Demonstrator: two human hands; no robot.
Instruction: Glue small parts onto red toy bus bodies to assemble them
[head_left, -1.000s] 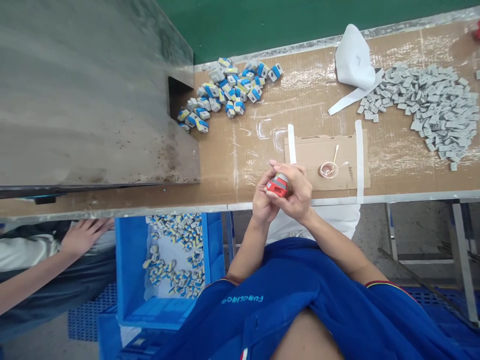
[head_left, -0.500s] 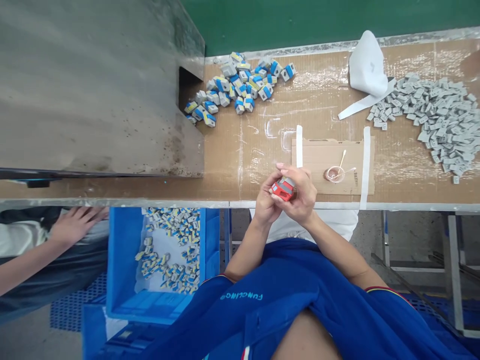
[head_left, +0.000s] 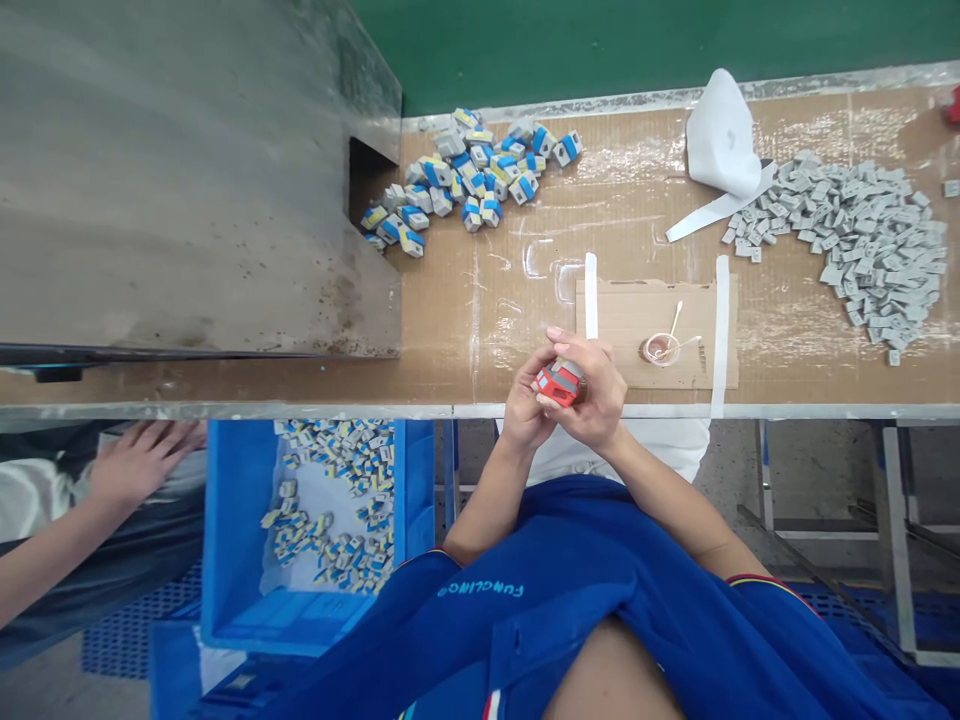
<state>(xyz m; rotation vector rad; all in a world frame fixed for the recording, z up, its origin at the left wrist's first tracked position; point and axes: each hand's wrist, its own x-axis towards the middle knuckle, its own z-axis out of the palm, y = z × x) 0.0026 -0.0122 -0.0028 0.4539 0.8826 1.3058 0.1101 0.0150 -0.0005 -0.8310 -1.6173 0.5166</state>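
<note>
A co-worker's spread hand (head_left: 142,460) lies beside a blue crate (head_left: 225,520) of small parts (head_left: 352,460) — then the left hand (head_left: 525,405) and right hand (head_left: 589,395), pressed together, hold a red block (head_left: 557,384) over the table (head_left: 465,300), near a cardboard sheet (head_left: 645,320) — gray pieces (head_left: 862,250) heaped farther right.

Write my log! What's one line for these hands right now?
left hand: holds red plastic part | right hand: holds it too | nearby: cardboard sheet, small cup
</note>
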